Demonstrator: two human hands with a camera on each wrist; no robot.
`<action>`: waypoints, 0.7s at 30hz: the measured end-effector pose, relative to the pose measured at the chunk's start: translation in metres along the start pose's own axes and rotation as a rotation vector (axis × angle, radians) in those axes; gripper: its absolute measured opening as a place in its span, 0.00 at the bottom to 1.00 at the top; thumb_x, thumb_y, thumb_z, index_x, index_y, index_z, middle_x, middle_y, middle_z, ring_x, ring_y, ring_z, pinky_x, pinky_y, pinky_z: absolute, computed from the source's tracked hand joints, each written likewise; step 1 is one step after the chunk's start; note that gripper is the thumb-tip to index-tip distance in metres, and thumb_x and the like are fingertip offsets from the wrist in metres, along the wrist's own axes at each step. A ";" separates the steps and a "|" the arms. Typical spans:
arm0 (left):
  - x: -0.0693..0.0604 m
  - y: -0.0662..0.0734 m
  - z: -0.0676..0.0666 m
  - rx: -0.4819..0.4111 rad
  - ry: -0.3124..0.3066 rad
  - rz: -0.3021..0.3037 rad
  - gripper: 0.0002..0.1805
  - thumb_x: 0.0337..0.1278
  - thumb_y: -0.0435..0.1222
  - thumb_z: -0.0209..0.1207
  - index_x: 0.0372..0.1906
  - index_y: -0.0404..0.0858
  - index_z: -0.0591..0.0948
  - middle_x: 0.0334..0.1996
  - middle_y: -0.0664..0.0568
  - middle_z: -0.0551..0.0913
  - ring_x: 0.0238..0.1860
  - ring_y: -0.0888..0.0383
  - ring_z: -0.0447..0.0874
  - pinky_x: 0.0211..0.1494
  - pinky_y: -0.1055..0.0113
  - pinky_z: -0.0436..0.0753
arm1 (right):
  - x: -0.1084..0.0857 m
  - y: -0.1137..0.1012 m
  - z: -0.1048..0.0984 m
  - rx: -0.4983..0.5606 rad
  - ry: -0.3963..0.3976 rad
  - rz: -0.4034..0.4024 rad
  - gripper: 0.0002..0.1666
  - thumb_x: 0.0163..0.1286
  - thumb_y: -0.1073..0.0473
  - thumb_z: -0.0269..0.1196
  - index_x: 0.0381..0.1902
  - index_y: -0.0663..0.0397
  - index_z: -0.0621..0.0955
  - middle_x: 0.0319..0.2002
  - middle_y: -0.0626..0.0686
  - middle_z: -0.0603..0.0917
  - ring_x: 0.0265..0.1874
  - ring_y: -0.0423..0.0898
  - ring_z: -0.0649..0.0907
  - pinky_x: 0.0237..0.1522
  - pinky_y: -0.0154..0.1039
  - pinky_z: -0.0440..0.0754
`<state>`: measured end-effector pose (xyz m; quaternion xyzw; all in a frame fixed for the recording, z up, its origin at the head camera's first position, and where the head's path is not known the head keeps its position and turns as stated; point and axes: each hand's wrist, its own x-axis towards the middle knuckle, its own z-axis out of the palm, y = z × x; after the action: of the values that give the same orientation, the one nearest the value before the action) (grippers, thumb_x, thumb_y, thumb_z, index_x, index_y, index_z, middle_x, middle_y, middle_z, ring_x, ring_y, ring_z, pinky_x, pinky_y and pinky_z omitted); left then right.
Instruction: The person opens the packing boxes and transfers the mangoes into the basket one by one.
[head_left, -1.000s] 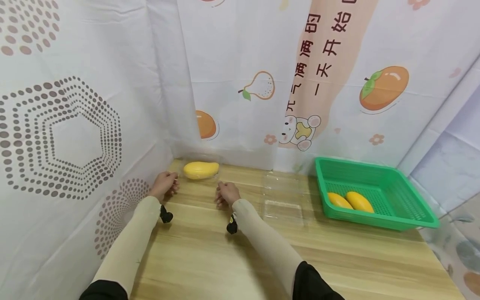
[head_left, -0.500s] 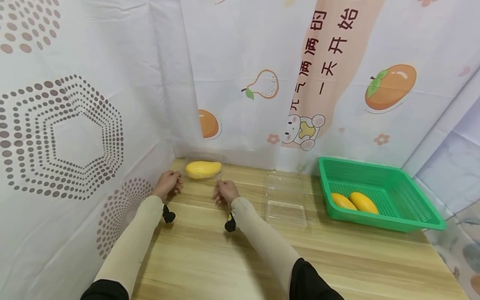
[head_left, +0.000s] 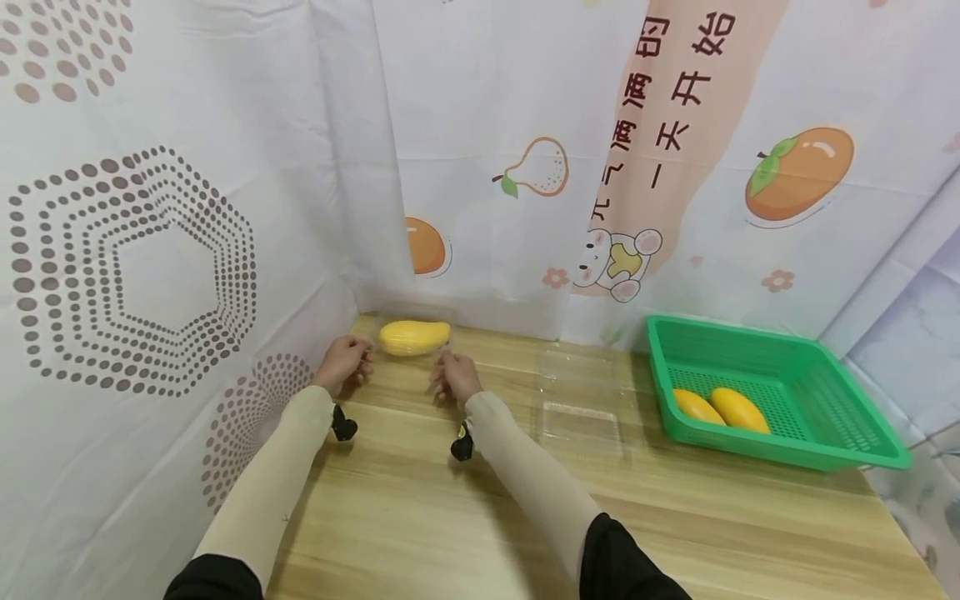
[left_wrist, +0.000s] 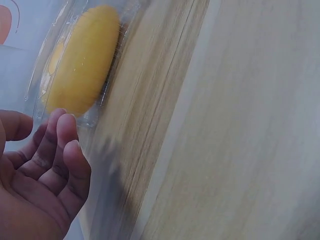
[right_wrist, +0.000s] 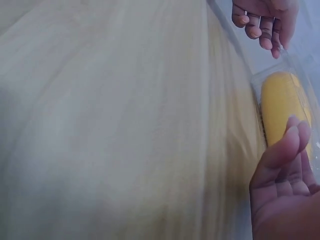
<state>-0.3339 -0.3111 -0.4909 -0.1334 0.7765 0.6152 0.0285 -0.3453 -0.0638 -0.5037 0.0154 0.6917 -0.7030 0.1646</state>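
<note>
A yellow mango (head_left: pixel 414 337) lies in a clear plastic box (left_wrist: pixel 89 120) at the back left of the table. My left hand (head_left: pixel 345 365) is at the box's left end, its thumb and index finger pinching the clear edge while the other fingers curl loosely. At the right end my right hand (head_left: pixel 456 375) pinches the near corner; its thumb is hidden in the right wrist view, where its curled fingers (right_wrist: pixel 282 155) overlap the mango. The box's thin clear walls make its lid hard to make out.
Another clear plastic box (head_left: pixel 581 400), hinged and lying open, rests on the wooden table (head_left: pixel 420 517) to the right. Beyond it stands a green basket (head_left: pixel 847 417) with two mangoes (head_left: pixel 738 410) inside. Patterned white curtains (head_left: pixel 487 250) border the table's back and left.
The head view has turned slightly left, so everything sits a little further right in it. Both hands stay at the ends of the box holding the mango, nearly still.
</note>
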 end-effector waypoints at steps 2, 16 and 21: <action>0.001 0.000 0.001 0.005 0.000 0.001 0.20 0.82 0.39 0.44 0.63 0.28 0.73 0.44 0.40 0.80 0.27 0.59 0.81 0.24 0.68 0.80 | 0.001 0.000 -0.002 0.021 0.014 -0.007 0.26 0.85 0.46 0.49 0.56 0.64 0.79 0.30 0.56 0.84 0.15 0.39 0.73 0.15 0.30 0.73; -0.001 -0.005 0.002 0.050 -0.094 0.081 0.24 0.82 0.46 0.49 0.61 0.28 0.74 0.45 0.39 0.82 0.30 0.58 0.82 0.30 0.67 0.82 | 0.007 -0.009 -0.025 0.124 -0.095 0.056 0.21 0.73 0.62 0.57 0.57 0.72 0.78 0.30 0.53 0.82 0.18 0.37 0.73 0.21 0.29 0.72; -0.007 -0.008 -0.001 0.074 -0.126 0.126 0.23 0.83 0.44 0.48 0.58 0.26 0.73 0.47 0.35 0.81 0.31 0.58 0.82 0.30 0.67 0.82 | 0.000 -0.013 -0.033 0.109 -0.168 0.084 0.22 0.74 0.62 0.57 0.61 0.70 0.78 0.30 0.51 0.83 0.19 0.37 0.72 0.25 0.29 0.72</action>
<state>-0.3248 -0.3122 -0.4972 -0.0441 0.8023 0.5937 0.0436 -0.3553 -0.0312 -0.4921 -0.0059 0.6350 -0.7308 0.2503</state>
